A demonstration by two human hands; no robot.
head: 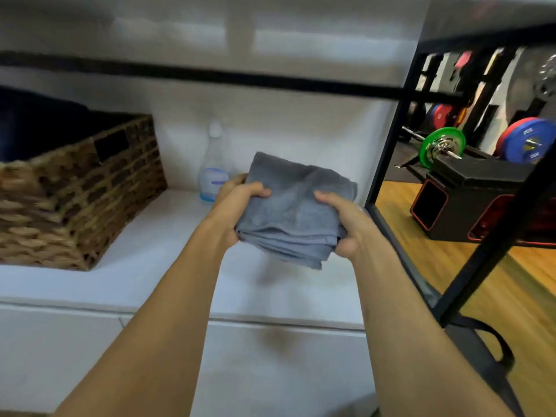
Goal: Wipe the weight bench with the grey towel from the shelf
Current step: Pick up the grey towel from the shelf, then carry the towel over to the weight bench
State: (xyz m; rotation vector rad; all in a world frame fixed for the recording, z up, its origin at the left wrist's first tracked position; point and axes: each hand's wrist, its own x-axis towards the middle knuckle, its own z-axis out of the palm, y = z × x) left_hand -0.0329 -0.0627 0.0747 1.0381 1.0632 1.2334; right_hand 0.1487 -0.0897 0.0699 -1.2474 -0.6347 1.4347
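Observation:
A folded grey towel [294, 206] is held in the air above the white shelf [168, 236]. My left hand [237, 203] grips its left edge, thumb on top. My right hand [343, 221] grips its right edge, fingers underneath. The towel's folded layers hang toward me. A black padded piece with red trim [469, 203] stands on the wooden floor at the right; I cannot tell whether it is the weight bench.
A woven basket [81, 191] sits at the shelf's left. A clear spray bottle [213, 170] stands against the wall behind my left hand. The black shelf frame [388, 152] runs along the right. Beyond it are a barbell with green [439, 145] and blue plates [529, 139].

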